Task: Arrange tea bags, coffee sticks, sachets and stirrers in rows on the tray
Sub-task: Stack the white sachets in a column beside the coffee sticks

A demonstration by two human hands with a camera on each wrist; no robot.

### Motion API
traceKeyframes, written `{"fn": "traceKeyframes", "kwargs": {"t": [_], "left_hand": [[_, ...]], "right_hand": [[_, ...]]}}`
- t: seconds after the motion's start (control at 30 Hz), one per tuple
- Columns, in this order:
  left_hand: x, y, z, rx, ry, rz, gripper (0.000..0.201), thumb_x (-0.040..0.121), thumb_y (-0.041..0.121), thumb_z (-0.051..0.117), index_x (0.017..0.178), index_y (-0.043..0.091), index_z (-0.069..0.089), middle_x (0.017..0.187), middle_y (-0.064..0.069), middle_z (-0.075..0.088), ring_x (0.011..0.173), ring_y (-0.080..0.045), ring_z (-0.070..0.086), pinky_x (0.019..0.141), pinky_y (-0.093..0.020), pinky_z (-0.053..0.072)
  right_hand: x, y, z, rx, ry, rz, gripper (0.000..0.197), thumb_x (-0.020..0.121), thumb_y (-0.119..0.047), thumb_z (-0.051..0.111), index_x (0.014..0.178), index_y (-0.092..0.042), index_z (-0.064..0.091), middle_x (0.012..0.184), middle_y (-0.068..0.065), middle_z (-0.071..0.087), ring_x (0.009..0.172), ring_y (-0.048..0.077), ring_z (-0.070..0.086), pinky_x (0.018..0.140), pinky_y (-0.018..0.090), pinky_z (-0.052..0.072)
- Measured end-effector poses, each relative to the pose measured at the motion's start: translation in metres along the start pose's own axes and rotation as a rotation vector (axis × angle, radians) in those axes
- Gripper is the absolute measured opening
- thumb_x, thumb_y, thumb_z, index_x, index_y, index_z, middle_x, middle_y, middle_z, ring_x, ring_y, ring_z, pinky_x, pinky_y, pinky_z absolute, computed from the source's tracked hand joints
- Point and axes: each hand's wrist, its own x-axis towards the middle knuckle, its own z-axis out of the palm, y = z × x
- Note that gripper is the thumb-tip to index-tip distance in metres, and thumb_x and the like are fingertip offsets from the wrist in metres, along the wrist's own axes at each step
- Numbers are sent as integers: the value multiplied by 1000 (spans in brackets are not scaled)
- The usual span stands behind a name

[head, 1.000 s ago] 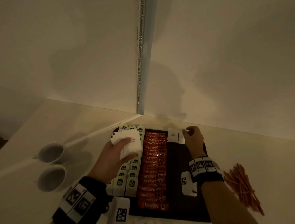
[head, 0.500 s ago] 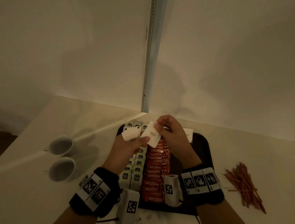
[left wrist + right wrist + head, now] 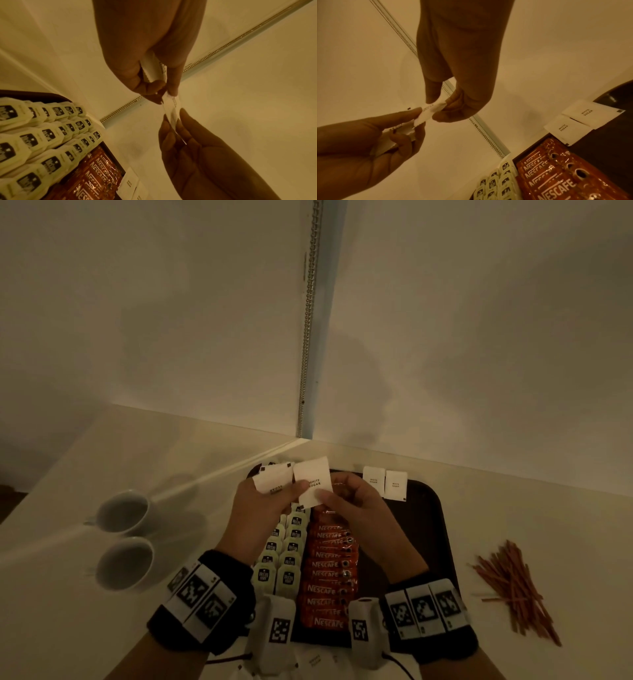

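Above the far end of the dark tray (image 3: pixel 442 529), a single white sugar sachet (image 3: pixel 313 486) is held up between both hands, well clear of the rows below it. Two more white sugar sachets (image 3: pixel 385 485) already lie side by side at the tray's far edge, the start of a row. Left of them runs a full column of red Nescafé coffee sticks (image 3: pixel 327 573), and beyond that the pale green tea bags (image 3: pixel 282 563) stand overlapped in neat rows. By this reckoning tea and coffee look finished, the sugar row is barely begun, and the stirrers (image 3: pixel 513 587) are untouched, lying in a loose heap on the counter to the right of the tray.

The right hand (image 3: pixel 352 508) pinches the lifted sachet narrowly between thumb and fingertips, at its lower edge. The left hand (image 3: pixel 263 508) grips a small stack of sugar sachets (image 3: pixel 272 482), fingers curled round it, and its thumb tip rests on the lifted one, so the sachet seems to be passing from stack to right hand.

Two white cups (image 3: pixel 123 539) stand on the counter to the left.
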Motion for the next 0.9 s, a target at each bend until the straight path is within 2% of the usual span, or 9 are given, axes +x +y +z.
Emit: {"fn": "traceKeyframes", "kwargs": {"t": [0.13, 0.27, 0.33, 0.4, 0.47, 0.53, 0.63, 0.73, 0.9], "left_hand": [[2, 0, 4, 46, 18, 30, 22, 77, 5, 75, 81, 25, 70, 70, 3, 72, 69, -18, 63, 56, -25, 50], [2, -3, 5, 28, -23, -53, 12, 81, 9, 72, 91, 16, 70, 82, 0, 74, 75, -16, 68, 56, -21, 52], [2, -5, 2, -71, -38, -173, 10, 90, 13, 61, 97, 10, 68, 90, -9, 73, 80, -22, 70, 60, -23, 54], [1, -6, -3, -211, -31, -274, 19, 96, 12, 47, 98, 6, 66, 92, -16, 72, 81, -26, 70, 67, -28, 57], [1, -8, -9, -323, 3, -331, 25, 96, 11, 40, 97, 3, 63, 87, -18, 71, 77, -29, 71, 65, -28, 59], [0, -9, -12, -399, 37, -356, 24, 97, 11, 37, 98, 2, 60, 81, -20, 71, 76, -33, 69, 63, -30, 60], [-2, -9, -14, -421, 37, -362, 26, 98, 12, 36, 98, 1, 59, 78, -20, 71, 74, -33, 69, 70, -34, 58], [-2, -10, -17, -432, 36, -359, 28, 99, 14, 35, 98, 1, 59, 76, -18, 72, 71, -31, 71, 70, -35, 58], [1, -13, -19, -471, 26, -379, 31, 98, 19, 34, 102, 0, 59, 84, -23, 71, 78, -35, 70, 72, -38, 57]], "right_hand": [[1, 1, -6, -105, 90, -37, 11, 87, -13, 61, 97, -14, 65, 99, 4, 68, 89, 22, 67, 79, 32, 57], [4, 10, -17, -104, 110, -10, 8, 87, -10, 60, 91, -14, 66, 98, 1, 68, 88, 16, 68, 76, 27, 56], [11, 22, -35, -55, 223, 24, 12, 87, -7, 59, 95, -14, 64, 100, 2, 67, 91, 17, 66, 79, 29, 56], [24, 41, -63, -60, 410, 77, 19, 87, -7, 60, 105, -11, 63, 109, 6, 64, 99, 20, 63, 85, 32, 55], [39, 63, -92, -225, 586, 134, 24, 87, -11, 63, 111, -10, 61, 112, 8, 63, 100, 21, 62, 86, 36, 55], [50, 81, -113, -401, 674, 185, 22, 86, -15, 65, 107, -11, 63, 111, 10, 65, 97, 23, 63, 87, 42, 54], [61, 96, -125, -524, 684, 232, 18, 86, -16, 66, 103, -10, 63, 109, 11, 65, 98, 25, 62, 90, 43, 52], [72, 100, -125, -534, 667, 239, 21, 86, -14, 65, 105, -8, 64, 110, 11, 65, 101, 26, 61, 92, 39, 51], [83, 100, -122, -507, 711, 225, 23, 85, -12, 66, 107, -7, 65, 111, 10, 65, 104, 24, 60, 96, 34, 47]]}}
